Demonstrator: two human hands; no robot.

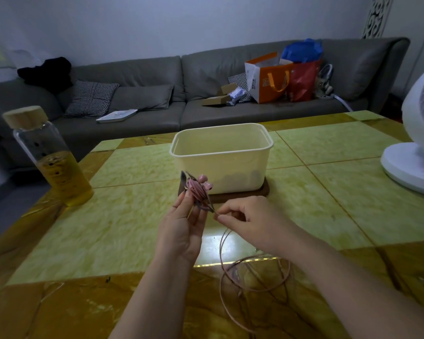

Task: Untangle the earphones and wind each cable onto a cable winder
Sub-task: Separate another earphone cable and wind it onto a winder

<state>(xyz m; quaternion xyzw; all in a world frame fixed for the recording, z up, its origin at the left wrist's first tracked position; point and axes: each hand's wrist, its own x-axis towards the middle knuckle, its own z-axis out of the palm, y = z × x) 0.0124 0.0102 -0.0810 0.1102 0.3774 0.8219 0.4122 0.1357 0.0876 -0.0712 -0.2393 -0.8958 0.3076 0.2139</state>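
My left hand [184, 231] holds a dark cable winder [201, 204] upright above the table, with pink earphone cable wrapped round its middle [196, 190]. Two pink earbuds [205, 182] stick out at the top of the wrap. My right hand [247, 216] pinches the pink cable between thumb and forefinger, just right of the winder's lower end. From that pinch the loose cable [255, 272] drops to the table and lies in several loops near the front edge.
A cream plastic tub [220, 155] stands on a dark wooden board [262, 192] just behind my hands. A glass bottle with yellow liquid [49, 155] is at the left, a white fan [416, 148] at the right. A grey sofa runs behind the yellow table [123, 221].
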